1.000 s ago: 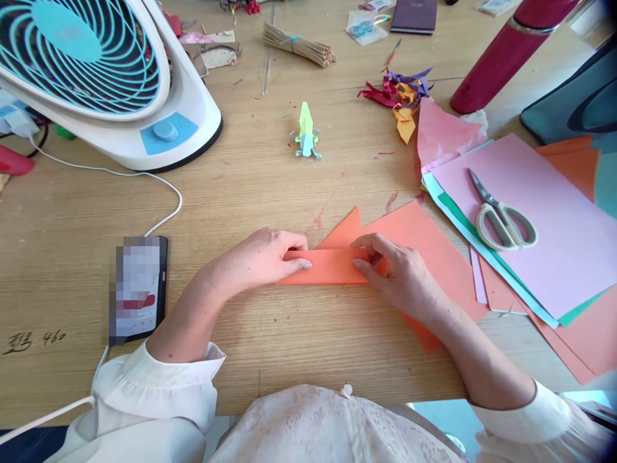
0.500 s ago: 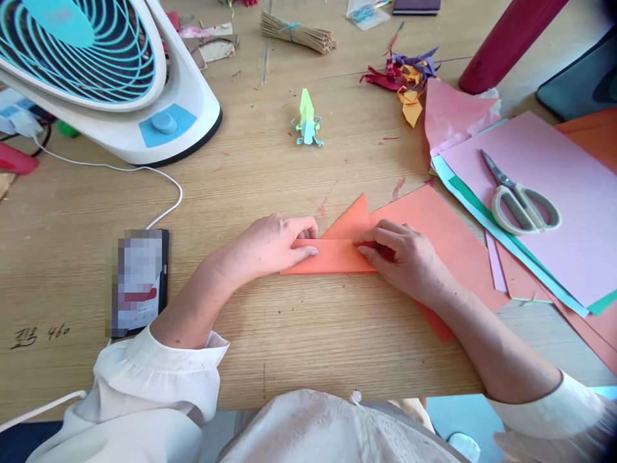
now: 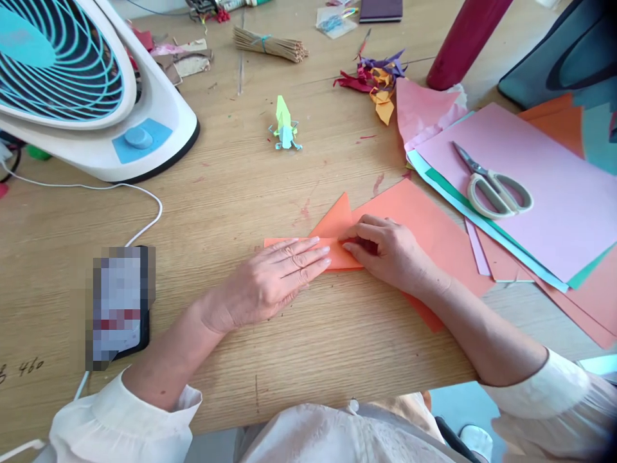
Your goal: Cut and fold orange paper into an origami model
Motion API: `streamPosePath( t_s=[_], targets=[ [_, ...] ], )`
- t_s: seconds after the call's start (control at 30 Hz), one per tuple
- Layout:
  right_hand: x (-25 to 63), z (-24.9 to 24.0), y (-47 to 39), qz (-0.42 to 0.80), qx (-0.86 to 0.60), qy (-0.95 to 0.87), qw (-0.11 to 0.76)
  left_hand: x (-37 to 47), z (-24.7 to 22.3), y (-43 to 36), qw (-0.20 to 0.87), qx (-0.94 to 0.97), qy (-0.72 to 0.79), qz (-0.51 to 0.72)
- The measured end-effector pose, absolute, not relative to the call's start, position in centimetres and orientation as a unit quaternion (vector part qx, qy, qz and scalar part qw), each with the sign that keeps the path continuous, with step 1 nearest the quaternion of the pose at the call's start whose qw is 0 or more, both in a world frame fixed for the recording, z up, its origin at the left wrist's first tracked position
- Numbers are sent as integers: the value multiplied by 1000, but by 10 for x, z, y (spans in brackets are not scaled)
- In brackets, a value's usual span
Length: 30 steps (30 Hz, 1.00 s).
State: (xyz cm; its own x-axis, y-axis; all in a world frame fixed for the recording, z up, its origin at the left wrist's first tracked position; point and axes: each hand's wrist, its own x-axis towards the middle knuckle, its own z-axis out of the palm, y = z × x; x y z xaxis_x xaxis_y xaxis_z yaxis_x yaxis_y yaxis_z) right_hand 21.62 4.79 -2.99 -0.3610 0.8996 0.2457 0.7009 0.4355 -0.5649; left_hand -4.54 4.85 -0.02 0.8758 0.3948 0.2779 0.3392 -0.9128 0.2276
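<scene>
A folded strip of orange paper (image 3: 344,256) lies on the wooden table, with a pointed triangular flap (image 3: 337,215) standing out behind it. My left hand (image 3: 284,273) presses flat across the strip's left part, fingers stretched out together. At the strip's right end my right hand (image 3: 385,247) pinches the paper between thumb and fingers. A larger orange sheet (image 3: 429,225) lies partly beneath my right hand and forearm. Farther back sits a small green and blue paper figure (image 3: 285,125).
Scissors (image 3: 496,186) rest on a stack of coloured paper (image 3: 540,148) at the right. A white and blue fan (image 3: 159,128) stands at the left, with a phone (image 3: 120,308) before it. Behind lie a bundle of thin sticks (image 3: 270,45), folded paper pieces (image 3: 376,80) and a dark red cylinder (image 3: 465,45).
My left hand has gone from holding the strip's left end with thumb and fingers to lying flat over it. My right hand keeps its pinch. The view has shifted slightly.
</scene>
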Motion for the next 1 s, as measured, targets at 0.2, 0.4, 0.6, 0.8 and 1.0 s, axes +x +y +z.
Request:
streamPosePath(
  t_s=[0.2, 0.4, 0.6, 0.8, 1.0],
  targets=[
    [217, -28, 47, 202, -494, -799, 277, -53, -13, 46, 92, 971, 197, 102],
    [220, -26, 47, 223, -481, -798, 286, -57, -19, 45, 112, 970, 199, 83],
    [223, -25, 47, 235, -465, -806, 281, -57, -20, 47, 114, 971, 200, 68],
    [225, -25, 47, 237, -459, -812, 274, -57, -21, 48, 96, 975, 195, 47],
    [225, -27, 47, 241, -461, -809, 273, -56, -20, 49, 104, 975, 192, 43]
  ],
)
